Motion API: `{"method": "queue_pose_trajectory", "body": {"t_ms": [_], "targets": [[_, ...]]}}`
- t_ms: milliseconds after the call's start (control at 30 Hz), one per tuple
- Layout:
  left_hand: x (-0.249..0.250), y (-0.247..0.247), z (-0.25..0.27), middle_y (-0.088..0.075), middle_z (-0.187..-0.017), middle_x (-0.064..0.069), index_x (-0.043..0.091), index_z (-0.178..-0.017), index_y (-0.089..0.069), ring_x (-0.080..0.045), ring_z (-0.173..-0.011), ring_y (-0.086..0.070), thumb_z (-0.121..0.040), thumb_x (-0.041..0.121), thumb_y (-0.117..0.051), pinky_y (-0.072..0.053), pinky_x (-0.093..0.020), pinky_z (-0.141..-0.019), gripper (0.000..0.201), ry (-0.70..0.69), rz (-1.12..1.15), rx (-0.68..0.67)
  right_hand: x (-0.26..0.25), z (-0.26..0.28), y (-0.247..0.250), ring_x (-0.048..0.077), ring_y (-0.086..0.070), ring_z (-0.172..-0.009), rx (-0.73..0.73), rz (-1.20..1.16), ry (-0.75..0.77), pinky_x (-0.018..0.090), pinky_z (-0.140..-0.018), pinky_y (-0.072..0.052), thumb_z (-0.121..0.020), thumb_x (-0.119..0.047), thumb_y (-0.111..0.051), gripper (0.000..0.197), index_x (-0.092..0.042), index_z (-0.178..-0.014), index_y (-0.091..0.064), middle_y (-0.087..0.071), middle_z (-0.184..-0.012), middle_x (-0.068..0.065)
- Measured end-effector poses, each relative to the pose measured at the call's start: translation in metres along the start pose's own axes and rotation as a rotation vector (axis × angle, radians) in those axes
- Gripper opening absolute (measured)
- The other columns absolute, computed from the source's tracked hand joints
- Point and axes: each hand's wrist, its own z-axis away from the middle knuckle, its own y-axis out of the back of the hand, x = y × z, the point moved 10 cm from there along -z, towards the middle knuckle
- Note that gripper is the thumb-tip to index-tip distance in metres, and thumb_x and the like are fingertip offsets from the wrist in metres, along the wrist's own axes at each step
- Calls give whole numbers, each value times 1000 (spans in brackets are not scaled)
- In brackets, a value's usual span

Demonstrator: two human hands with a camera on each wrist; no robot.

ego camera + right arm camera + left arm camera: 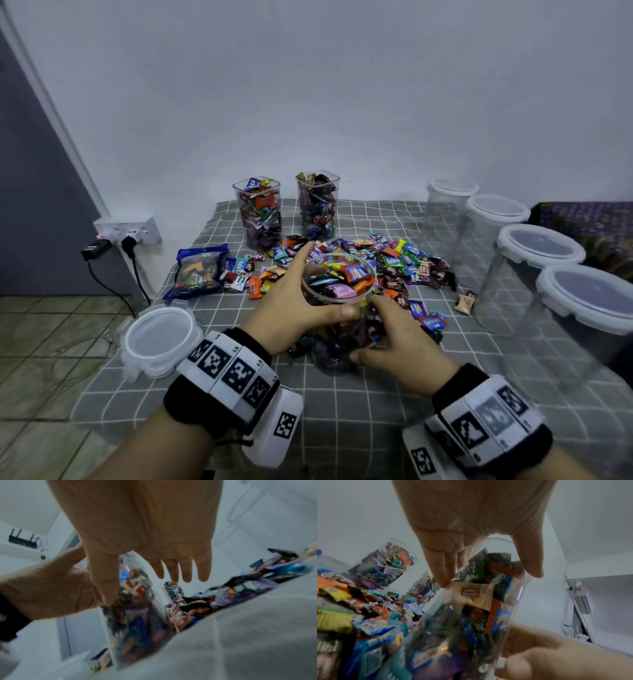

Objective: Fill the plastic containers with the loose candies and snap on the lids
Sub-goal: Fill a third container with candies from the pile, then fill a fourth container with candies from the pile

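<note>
Fingers [302, 257] of left hand [294, 308] at container [337, 339] rim, right hand [400, 339] lower down.

head camera: you look forward and down from above your forearms, wide, taking in the checked cloth [342, 404], the wall [342, 85] behind it and the open container [334, 353] at arm's reach. left wrist camera sits palm-side of your left hand [471, 513], right wrist camera palm-side of your right hand [137, 520], each facing along the fingers, very near the container; the right view is low and blurred. all three share that container, and each wrist view catches the opposite hand.
</note>
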Motion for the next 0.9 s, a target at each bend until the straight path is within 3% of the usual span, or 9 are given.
{"method": "queue_pose_trajectory", "body": {"t_ms": [100,167,200,300,400,567,700,800,900], "targets": [[-2,1,-1,-47,-112,30,36,-143,-24,21,-101,-46,-35,59,-74,-37,-10,-91,122,-1,37,27,27,12,-18,16,-11,-144,-103,264,-164,26,-115,-11,-48,-73,-29,115,-18,-148,-17,-14,-156,1],[-2,1,0,-50,-111,30,34,-135,-33,24,-97,-49,-34,57,-75,-39,-4,-87,112,-12,52,26,39,17,-23,17,-3,-146,-131,363,-234,30,-117,-7,-59,-75,-32,107,-22,-150,-9,-2,-159,0],[-1,1,0,-51,-109,30,35,-130,-35,26,-93,-50,-34,56,-75,-39,0,-80,105,-16,61,25,44,19,-25,18,-1,-146,-132,396,-256,33,-118,-6,-58,-76,-27,108,-23,-150,-7,0,-159,-1],[-3,2,-1,-55,-106,30,37,-122,-39,26,-91,-51,-34,55,-77,-39,3,-75,97,-17,77,46,53,21,-29,18,2,-146,-110,473,-279,37,-117,-3,-44,-76,-4,118,-23,-150,-7,2,-159,-1],[-6,5,-3,-55,-109,29,37,-123,-40,23,-96,-51,-33,57,-77,-40,-2,-81,100,-16,62,79,57,21,-31,17,4,-146,-86,514,-283,36,-117,0,-48,-76,3,116,-22,-150,-7,2,-159,-1],[-5,7,-7,-61,-104,24,37,-109,-49,18,-92,-57,-33,46,-83,-42,-2,-76,84,-22,100,108,61,21,-32,17,6,-146,-79,510,-286,36,-117,3,-53,-76,6,114,-19,-151,-7,3,-159,1],[4,16,-19,-63,-110,15,29,-113,-52,5,-99,-61,-27,49,-83,-47,-16,-85,94,-29,159,132,62,20,-33,18,5,-146,-66,488,-275,38,-117,2,-57,-75,5,111,-17,-151,-8,1,-159,2],[22,29,-33,-64,-103,17,30,-107,-53,7,-92,-62,-32,48,-80,-49,-15,-78,82,-55,172,159,63,21,-35,19,7,-146,-83,481,-279,39,-116,4,-57,-73,6,110,-16,-151,-4,5,-159,2],[49,35,-48,-62,-104,14,21,-116,-52,8,-86,-61,-39,45,-80,-48,-12,-72,86,-124,119,183,63,21,-35,19,8,-146,-81,494,-275,39,-116,5,-59,-72,6,108,-16,-151,-2,5,-159,2]]}}
